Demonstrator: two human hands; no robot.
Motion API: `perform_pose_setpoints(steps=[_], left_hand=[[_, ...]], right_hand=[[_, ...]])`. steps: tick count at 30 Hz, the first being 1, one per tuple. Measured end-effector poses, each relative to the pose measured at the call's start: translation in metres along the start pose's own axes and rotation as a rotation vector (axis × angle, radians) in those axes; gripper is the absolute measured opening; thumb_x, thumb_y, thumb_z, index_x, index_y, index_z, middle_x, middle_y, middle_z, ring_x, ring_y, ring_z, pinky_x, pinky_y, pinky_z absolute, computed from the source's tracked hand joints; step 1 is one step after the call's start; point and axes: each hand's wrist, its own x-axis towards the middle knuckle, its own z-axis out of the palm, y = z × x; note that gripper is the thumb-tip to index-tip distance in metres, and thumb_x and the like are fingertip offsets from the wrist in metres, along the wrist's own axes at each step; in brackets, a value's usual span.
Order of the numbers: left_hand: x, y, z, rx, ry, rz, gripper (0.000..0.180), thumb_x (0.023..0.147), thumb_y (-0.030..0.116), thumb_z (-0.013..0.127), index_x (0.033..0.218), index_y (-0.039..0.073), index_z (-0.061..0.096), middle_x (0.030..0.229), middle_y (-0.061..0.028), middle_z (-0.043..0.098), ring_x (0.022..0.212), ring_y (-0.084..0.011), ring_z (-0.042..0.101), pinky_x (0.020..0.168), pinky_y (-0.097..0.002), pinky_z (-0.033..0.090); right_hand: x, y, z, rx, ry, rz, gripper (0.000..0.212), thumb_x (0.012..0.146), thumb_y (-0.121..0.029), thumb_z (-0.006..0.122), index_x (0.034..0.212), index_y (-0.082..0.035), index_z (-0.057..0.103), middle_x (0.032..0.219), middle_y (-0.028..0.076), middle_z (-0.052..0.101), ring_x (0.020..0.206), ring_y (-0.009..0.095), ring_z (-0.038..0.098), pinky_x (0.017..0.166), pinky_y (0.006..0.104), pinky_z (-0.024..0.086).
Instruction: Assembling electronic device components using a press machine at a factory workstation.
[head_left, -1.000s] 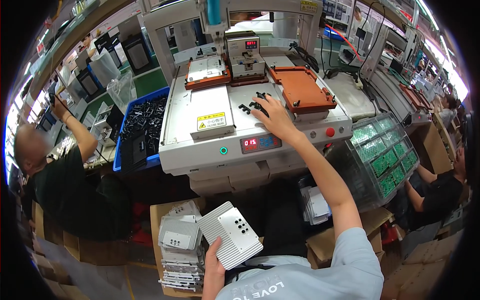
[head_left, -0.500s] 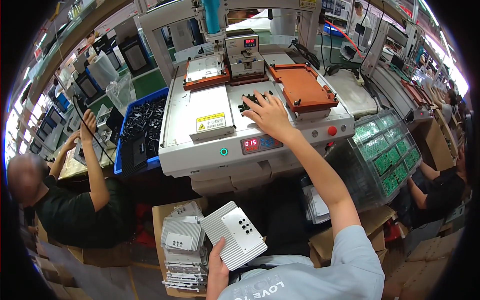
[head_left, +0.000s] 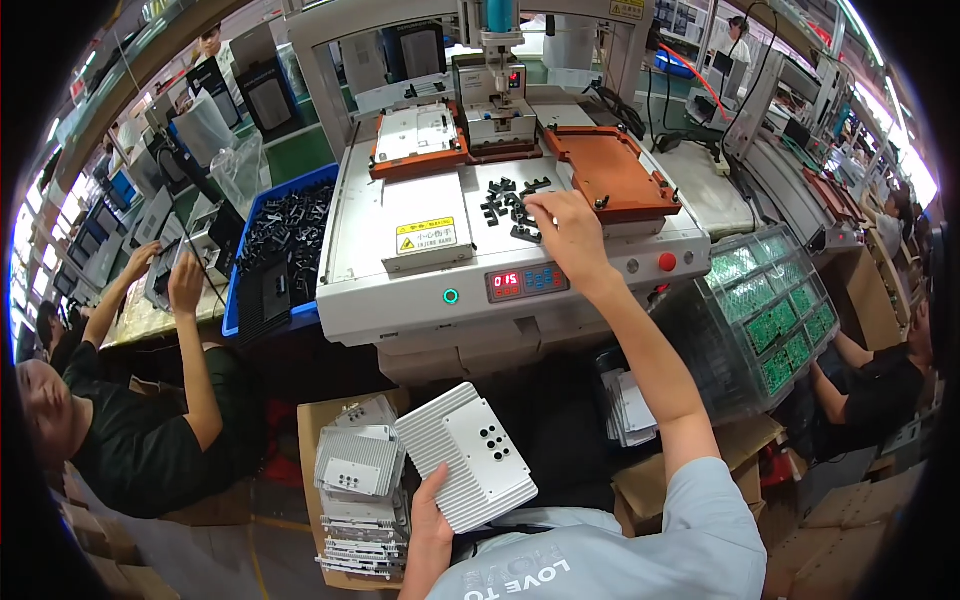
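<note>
Low in front of me, my left hand (head_left: 430, 512) grips the edge of a silver finned metal housing (head_left: 462, 465), which has several dark round holes in its flat patch. My right hand (head_left: 572, 238) is over the white machine bed, fingers curled and pinched together at the right side of a loose group of small black plastic parts (head_left: 500, 205). Whatever is between those fingertips is hidden. Left of the parts is an orange fixture (head_left: 375, 165) carrying a silver plate (head_left: 415, 132); to their right is a second orange fixture (head_left: 615, 170) with nothing on it.
A blue bin (head_left: 228, 318) of black parts stands left of the machine. Stacked housings (head_left: 355, 470) fill a cardboard box by my left arm. Clear trays of green circuit boards (head_left: 775, 310) stand at right. The machine's tool head (head_left: 502, 65) hangs behind the fixtures. A co-worker (head_left: 140, 430) sits at left.
My right hand has gone from spread over the black parts to pinched at their right side, and the parts lie more exposed. The tool head has shifted right. My left hand keeps the housing.
</note>
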Motion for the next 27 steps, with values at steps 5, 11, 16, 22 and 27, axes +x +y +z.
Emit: perform_pose_setpoints(steps=[5,11,16,22,27], left_hand=[[0.000,0.002,-0.003,-0.005,0.016,0.017,0.040,0.085,0.010,0.063,0.121,-0.002,0.052,0.114,-0.0165,0.060,0.104,-0.0285,0.059,0.091,-0.0418,0.049],[-0.005,0.005,0.005,-0.001,0.034,0.060,0.040,0.085,0.011,0.063,0.121,-0.002,0.051,0.114,-0.0160,0.059,0.104,-0.0283,0.059,0.091,-0.0412,0.049],[-0.003,0.012,0.013,-0.010,0.019,0.092,0.041,0.086,0.011,0.062,0.122,-0.002,0.050,0.114,-0.0155,0.059,0.104,-0.0279,0.059,0.091,-0.0412,0.049],[-0.003,0.016,0.026,0.040,-0.024,0.117,0.042,0.086,0.010,0.061,0.124,-0.002,0.048,0.116,-0.0152,0.058,0.106,-0.0272,0.058,0.093,-0.0400,0.048],[-0.001,0.016,0.036,0.041,-0.055,0.117,0.044,0.086,0.009,0.061,0.126,-0.002,0.045,0.119,-0.0151,0.056,0.108,-0.0262,0.057,0.094,-0.0390,0.048]], right_hand=[[-0.015,-0.014,0.001,-0.072,-0.089,-0.056,0.015,0.081,-0.016,0.066,0.093,-0.006,0.065,0.087,0.009,0.061,0.087,0.027,0.057,0.078,0.0367,0.045],[-0.021,-0.016,0.000,-0.228,-0.195,0.028,0.020,0.079,-0.020,0.069,0.091,-0.006,0.061,0.090,0.010,0.057,0.091,0.029,0.054,0.080,0.0377,0.044],[-0.021,-0.004,0.001,-0.101,-0.241,0.063,0.022,0.082,-0.021,0.066,0.093,-0.003,0.061,0.090,0.011,0.059,0.092,0.030,0.054,0.081,0.0381,0.044],[-0.015,0.006,0.010,-0.089,-0.078,-0.076,0.022,0.086,-0.017,0.063,0.102,-0.003,0.062,0.092,0.014,0.063,0.091,0.030,0.058,0.079,0.0383,0.046],[-0.017,-0.008,0.001,0.010,-0.022,0.029,0.019,0.088,-0.012,0.060,0.102,0.000,0.064,0.093,0.015,0.064,0.083,0.029,0.062,0.073,0.0357,0.048]])
